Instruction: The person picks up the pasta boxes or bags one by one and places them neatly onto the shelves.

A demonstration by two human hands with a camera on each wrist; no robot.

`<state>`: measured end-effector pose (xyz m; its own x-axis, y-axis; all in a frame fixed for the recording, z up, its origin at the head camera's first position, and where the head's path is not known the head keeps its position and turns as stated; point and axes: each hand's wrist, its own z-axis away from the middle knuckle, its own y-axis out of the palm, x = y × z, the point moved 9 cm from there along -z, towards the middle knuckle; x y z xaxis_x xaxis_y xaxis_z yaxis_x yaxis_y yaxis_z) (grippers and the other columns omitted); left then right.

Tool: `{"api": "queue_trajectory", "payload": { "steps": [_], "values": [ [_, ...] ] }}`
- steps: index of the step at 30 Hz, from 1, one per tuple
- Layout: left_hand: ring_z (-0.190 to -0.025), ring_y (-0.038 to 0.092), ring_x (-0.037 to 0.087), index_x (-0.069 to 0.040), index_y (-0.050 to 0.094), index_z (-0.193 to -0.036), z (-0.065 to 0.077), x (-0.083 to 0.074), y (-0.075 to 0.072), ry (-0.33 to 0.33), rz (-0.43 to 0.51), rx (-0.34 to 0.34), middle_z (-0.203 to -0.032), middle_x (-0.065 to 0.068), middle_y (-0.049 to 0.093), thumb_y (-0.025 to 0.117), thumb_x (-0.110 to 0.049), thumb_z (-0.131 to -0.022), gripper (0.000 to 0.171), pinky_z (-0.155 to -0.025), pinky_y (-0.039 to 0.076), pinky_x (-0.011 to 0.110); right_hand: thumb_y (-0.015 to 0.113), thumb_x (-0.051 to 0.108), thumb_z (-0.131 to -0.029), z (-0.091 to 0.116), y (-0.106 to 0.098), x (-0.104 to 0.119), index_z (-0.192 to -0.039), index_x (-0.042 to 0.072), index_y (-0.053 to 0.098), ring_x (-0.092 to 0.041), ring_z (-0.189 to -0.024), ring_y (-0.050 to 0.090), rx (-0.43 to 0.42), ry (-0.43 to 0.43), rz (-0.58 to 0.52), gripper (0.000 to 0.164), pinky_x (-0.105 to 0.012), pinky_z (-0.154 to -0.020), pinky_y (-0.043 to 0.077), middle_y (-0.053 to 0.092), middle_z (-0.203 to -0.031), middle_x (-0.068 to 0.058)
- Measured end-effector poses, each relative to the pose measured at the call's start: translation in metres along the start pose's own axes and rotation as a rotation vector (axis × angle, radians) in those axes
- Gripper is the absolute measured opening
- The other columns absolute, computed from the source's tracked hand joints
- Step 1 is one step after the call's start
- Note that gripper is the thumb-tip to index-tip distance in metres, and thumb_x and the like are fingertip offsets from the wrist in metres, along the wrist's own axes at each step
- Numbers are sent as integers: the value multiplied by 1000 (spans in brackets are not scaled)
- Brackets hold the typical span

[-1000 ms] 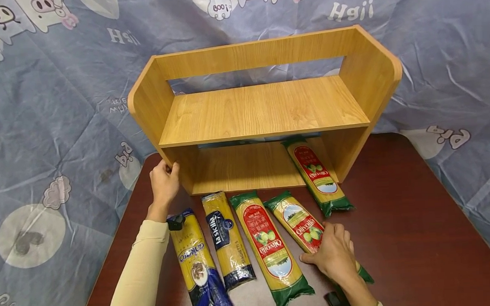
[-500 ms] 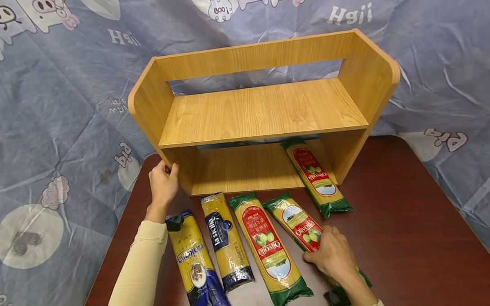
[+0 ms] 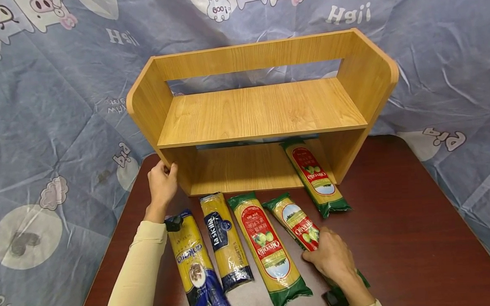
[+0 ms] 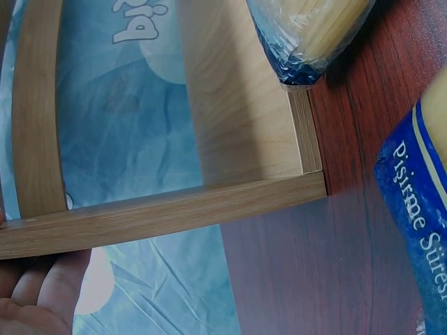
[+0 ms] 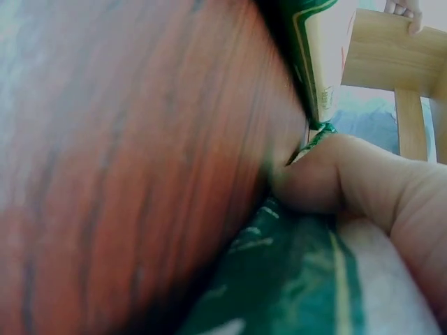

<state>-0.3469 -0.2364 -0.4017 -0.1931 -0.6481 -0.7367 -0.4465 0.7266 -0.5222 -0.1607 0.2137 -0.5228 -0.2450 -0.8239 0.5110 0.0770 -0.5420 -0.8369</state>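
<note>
Under the right hand, an Olivoilà packet lies on the counter, long axis slanting from near the wooden shelf to lower right; the grip pinches its lower half. The left hand holds the shelf's left side.

The right grip has curled closer around the pasta packet beneath it.
</note>
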Motion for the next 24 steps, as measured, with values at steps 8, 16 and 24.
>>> {"api": "queue_trajectory", "payload": {
  "steps": [8, 16, 24],
  "values": [
    [-70, 63, 23, 1, 71, -99, 1, -2, -1, -5, -2, -3, -75, 15, 70, 62, -16, -100, 20, -46, 34, 23, 84, 25, -67, -1, 1, -1, -101, -5, 57, -25, -61, 56, 23, 0, -39, 52, -41, -50, 45, 59, -78, -10],
    [-69, 62, 23, 0, 72, -100, 2, -1, -2, -14, 6, -4, -75, 14, 70, 61, -18, -101, 21, -46, 34, 22, 83, 23, -71, -1, 0, 2, -98, -2, 57, -23, -60, 54, 37, -16, -45, 45, -38, -50, 43, 57, -75, -8],
    [-70, 63, 23, 1, 72, -98, 1, -2, -1, 6, -3, -11, -73, 14, 69, 62, -18, -101, 21, -47, 35, 24, 83, 19, -73, 0, -3, 2, -104, -7, 58, -22, -63, 56, 31, -20, -119, 48, -37, -53, 45, 61, -79, -9]
  ]
}}
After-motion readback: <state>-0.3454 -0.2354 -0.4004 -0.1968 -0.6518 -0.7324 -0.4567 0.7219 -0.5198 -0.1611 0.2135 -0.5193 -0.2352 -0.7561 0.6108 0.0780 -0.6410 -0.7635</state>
